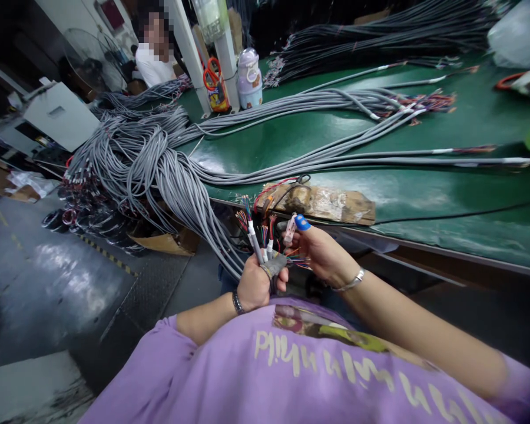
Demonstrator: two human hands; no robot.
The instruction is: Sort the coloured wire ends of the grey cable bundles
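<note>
My left hand is closed round the ends of several grey cables in front of my body. Thin coloured wires fan out of their white-wrapped ends, some pointing up and some toward my right hand. Dark grey material covers part of the left fingers. Just to the right, my right hand is closed in a pinch, with a blue cover on its thumb. Between its fingertips is a small white piece with faint marks, its exact kind unclear. The right fingers beneath are partly hidden.
A large heap of grey cables hangs over the green table's left edge. A taped wooden block lies at the front edge. Behind stand a lilac bottle and orange-handled scissors. Another person is at the back left.
</note>
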